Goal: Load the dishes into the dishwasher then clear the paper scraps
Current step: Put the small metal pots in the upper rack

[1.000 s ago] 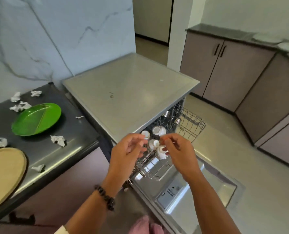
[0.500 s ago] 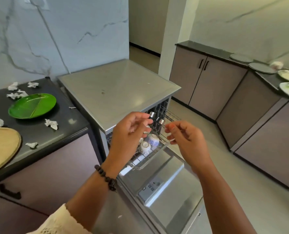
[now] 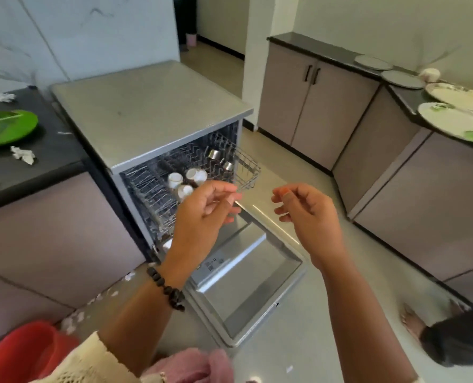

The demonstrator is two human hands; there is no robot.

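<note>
The dishwasher (image 3: 152, 106) stands open, its door (image 3: 246, 283) folded down to the floor. Its upper wire rack (image 3: 246, 172) is pulled partly out and holds white cups (image 3: 187, 182) and two steel tumblers (image 3: 216, 154). My left hand (image 3: 202, 217) hovers in front of the rack, fingers loosely curled, holding nothing. Level with it to the right, my right hand (image 3: 307, 211) is also empty and relaxed over the door. A green plate (image 3: 6, 128) lies on the dark left counter (image 3: 50, 158) among crumpled paper scraps (image 3: 22, 154).
On the right counter (image 3: 403, 98) lie several plates: two grey (image 3: 401, 78) and two floral (image 3: 456, 123). A red bin (image 3: 22, 352) sits at bottom left with paper scraps (image 3: 72, 322) on the floor. Another person's foot (image 3: 412, 322) shows at lower right.
Both hands have drawn back from the cups in the rack and moved apart, empty. The view has pulled back and turned right, showing more of the right counter.
</note>
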